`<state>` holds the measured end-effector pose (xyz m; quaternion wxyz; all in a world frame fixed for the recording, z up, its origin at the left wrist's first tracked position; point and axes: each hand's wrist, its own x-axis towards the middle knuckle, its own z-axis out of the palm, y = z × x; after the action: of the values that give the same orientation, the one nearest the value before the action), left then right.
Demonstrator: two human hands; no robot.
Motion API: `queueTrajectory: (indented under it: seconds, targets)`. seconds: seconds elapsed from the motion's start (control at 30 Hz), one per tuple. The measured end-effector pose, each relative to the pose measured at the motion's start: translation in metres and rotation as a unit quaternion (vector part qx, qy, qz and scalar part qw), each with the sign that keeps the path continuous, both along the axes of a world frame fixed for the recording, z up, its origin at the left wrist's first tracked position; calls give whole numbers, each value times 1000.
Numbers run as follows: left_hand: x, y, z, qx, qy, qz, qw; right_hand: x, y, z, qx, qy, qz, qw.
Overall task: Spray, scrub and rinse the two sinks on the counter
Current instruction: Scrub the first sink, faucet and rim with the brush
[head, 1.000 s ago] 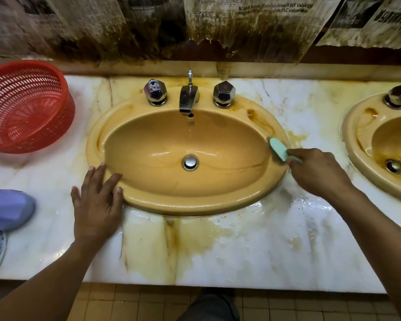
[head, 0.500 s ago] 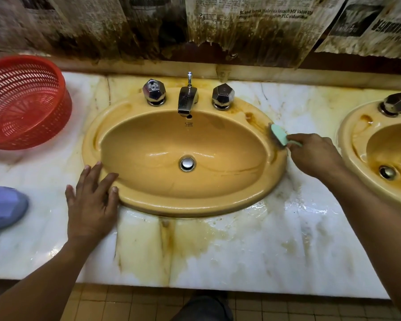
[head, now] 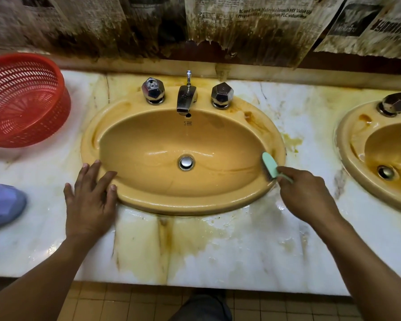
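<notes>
scrub stage | R hand (head: 307,193) grips green brush (head: 270,167), bristles on near sink (head: 148,202) R rim | L hand (head: 90,195) flat, fingers spread on L rim, prob. bracing

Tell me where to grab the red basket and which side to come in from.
Take the red basket by its rim, at the edge nearest the sink, coming from above with the left hand, which lies flat on the counter nearby. Its mouth faces up and the rim is a solid band over slotted walls, so a thumb inside, fingers outside should hold.
</notes>
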<state>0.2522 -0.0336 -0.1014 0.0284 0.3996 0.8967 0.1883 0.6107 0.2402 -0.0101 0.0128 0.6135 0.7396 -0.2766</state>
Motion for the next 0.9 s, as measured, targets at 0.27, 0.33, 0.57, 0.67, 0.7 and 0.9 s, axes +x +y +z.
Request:
queueTrajectory:
  seconds: [0.27, 0.33, 0.57, 0.67, 0.7, 0.9]
  targets:
    - [1, 0, 2, -4, -6, 0, 1000, -20, 61, -1, 23, 34, -49, 998]
    - [0, 0, 1, -5, -3, 0, 1000, -32, 63, 1, 15, 27, 2, 1000]
    - [0, 0, -1, 0, 4, 0, 1000, -48, 93, 4, 31, 16, 56, 998]
    - [-1, 0, -1, 0, 3, 1, 1000, -60, 108, 11, 32, -11, 76, 997]
    - [-1, 0, -1, 0, 2, 1, 1000, -62, 115, 13, 41, -17, 65, 997]
    - [-1, 0, -1, -1, 4, -2, 1000, -77, 121, 10, 14, -11, 169, 985]
